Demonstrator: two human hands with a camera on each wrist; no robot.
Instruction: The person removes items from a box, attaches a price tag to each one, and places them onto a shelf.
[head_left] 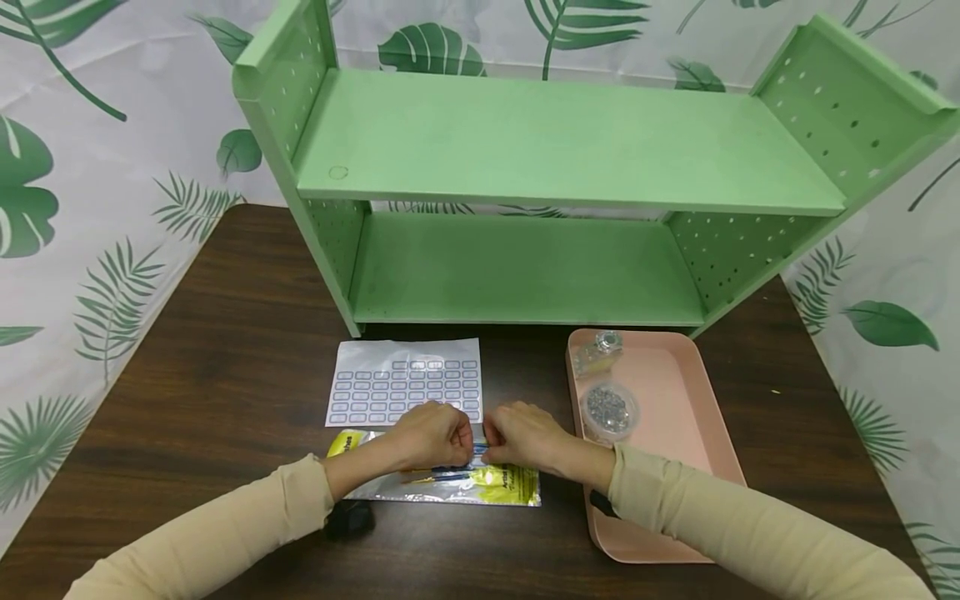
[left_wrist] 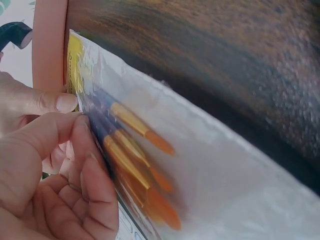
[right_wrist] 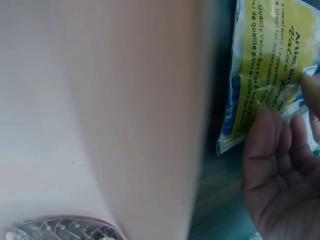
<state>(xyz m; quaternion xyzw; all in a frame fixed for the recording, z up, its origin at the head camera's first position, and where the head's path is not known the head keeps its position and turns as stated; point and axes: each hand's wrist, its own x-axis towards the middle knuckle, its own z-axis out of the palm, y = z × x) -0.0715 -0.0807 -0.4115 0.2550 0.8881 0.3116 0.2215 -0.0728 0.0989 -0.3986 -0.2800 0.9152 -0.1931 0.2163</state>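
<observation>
A flat clear packet of paintbrushes (head_left: 457, 483) lies on the table, with a yellow label and orange-tipped brushes (left_wrist: 150, 197) inside. A small blue-bordered sticker (right_wrist: 310, 70) shows at the fingertips over the yellow label. My left hand (head_left: 437, 435) pinches at the sticker with thumb and index finger, the other fingers curled. Close by, my right hand (head_left: 525, 435) holds the sticker's other side against the packet, its thumb on top. The fingers hide most of the sticker. A sheet of blue-bordered stickers (head_left: 408, 396) lies just beyond the packet.
A pink tray (head_left: 675, 417) on the right holds a round tub of clear pins (head_left: 609, 410) and a small glass bottle (head_left: 598, 353). A green two-tier shelf (head_left: 525, 271) stands behind. A black object (head_left: 349, 520) lies near my left forearm.
</observation>
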